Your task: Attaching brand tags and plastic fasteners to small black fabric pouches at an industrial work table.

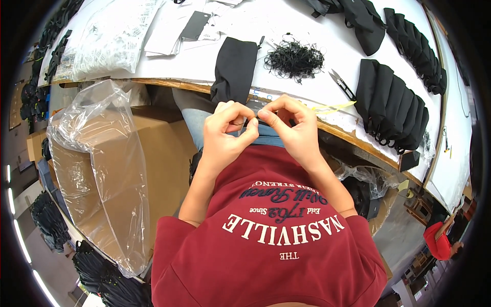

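Note:
My left hand point(229, 132) and my right hand point(291, 125) are raised in front of my lap, just short of the table edge. Thumb and forefinger are pinched together on each, fingertips nearly meeting. Whatever they pinch is too small to make out. Just beyond them a black fabric pouch point(234, 69) lies on the table, its near end hanging at the edge. A tangled heap of thin black cords point(294, 59) rests to the right of the pouch. Further right are black-handled thread snips point(343, 85), blades pointing away from me.
On the right, overlapping black pouches point(391, 105) lie in a row, with another row point(414, 48) behind. A yellow strip point(333, 108) lies by the wooden table edge. At left stand a clear bag of white items point(110, 38) and a cardboard box point(169, 158) beside draped plastic point(97, 169).

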`<state>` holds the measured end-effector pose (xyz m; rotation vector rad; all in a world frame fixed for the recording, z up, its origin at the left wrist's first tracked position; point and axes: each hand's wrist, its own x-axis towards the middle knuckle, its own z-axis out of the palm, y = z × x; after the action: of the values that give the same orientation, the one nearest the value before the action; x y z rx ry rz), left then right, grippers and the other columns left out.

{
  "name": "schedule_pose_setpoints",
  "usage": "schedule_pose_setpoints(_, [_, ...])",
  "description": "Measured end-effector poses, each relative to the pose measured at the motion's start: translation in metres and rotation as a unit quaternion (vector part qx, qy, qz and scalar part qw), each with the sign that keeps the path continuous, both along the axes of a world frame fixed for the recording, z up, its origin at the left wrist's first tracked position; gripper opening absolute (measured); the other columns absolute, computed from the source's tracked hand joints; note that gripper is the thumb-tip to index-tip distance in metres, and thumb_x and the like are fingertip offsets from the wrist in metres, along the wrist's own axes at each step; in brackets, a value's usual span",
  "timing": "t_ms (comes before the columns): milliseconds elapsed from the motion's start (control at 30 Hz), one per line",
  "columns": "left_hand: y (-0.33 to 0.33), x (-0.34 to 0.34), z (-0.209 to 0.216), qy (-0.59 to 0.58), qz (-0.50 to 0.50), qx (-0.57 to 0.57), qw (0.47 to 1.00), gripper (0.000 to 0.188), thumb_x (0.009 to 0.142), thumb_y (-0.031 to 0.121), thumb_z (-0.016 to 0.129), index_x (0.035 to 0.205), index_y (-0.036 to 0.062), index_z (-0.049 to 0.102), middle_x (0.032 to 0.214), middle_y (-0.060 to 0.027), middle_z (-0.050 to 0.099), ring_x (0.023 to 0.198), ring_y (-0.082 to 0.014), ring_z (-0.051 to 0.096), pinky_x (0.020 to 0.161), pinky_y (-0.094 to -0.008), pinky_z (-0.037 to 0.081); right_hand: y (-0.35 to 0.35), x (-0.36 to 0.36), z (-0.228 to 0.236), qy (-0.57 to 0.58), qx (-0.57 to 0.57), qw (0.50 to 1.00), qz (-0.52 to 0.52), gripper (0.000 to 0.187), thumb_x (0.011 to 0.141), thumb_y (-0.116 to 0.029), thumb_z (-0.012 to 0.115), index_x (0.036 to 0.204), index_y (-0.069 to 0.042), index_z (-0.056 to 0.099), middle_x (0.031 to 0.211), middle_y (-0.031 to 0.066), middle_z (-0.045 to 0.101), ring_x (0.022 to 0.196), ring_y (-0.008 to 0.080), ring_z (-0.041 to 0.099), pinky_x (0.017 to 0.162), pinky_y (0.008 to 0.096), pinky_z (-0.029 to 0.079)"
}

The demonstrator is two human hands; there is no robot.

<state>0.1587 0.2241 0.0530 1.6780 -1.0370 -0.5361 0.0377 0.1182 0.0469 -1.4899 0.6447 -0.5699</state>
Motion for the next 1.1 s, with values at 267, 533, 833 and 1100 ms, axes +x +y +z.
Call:
schedule_pose_setpoints(267, [0.002,0.003,0.009,0.01,-0.018,-0.001,1.0,0.01,0.067,0.0,0.066,0.07,0.0053,0.057,0.055,0.0011,0.036,0.056,-0.012,0.033,0.057,-0.0264,0.029,-0.016,-0.005,0.006,0.031,0.069,0.992,0.1,0.01,0.083,-0.012,0.066,0.08,-0.003,0.065,0.07,-0.0036,0.059,0.057,0.0013,0.043,0.052,0.0177,0.033])
schedule_pose_setpoints(533, [0.003,0.001,0.029,-0.001,-0.177,-0.065,0.982,0.012,0.06,0.004,0.068,0.067,0.0092,0.059,0.061,0.0006,0.042,0.065,-0.0167,0.037,0.066,-0.0296,0.031,-0.054,0.012,-0.05,0.168,0.251,0.942,0.149,0.025,0.092,-0.027,0.053,0.098,-0.003,0.058,0.067,-0.0006,0.056,0.046,0.0037,0.044,0.045,0.0173,0.035])
schedule_pose_setpoints(833, [-0.002,0.026,-0.003,-0.024,0.089,-0.041,0.995,0.048,0.077,0.021,0.07,0.116,0.0022,0.049,0.115,-0.0118,0.049,0.107,-0.0227,0.046,0.089,-0.0342,0.038,-0.042,0.023,-0.058,-0.019,0.253,0.956,0.147,0.013,0.091,-0.016,0.056,0.094,-0.004,0.059,0.081,0.0,0.06,0.07,0.0055,0.056,0.062,0.0212,0.046])
schedule_pose_setpoints(1100, [-0.004,0.013,-0.022,0.31,0.042,-0.058,0.948,0.049,0.086,0.019,0.066,0.125,-0.002,0.044,0.113,-0.0095,0.057,0.102,-0.0133,0.054,0.088,-0.0257,0.043,-0.026,0.014,-0.029,-0.099,0.162,0.979,0.075,0.01,0.091,-0.009,0.055,0.097,-0.001,0.055,0.088,0.0026,0.061,0.076,0.0076,0.058,0.062,0.0223,0.048])
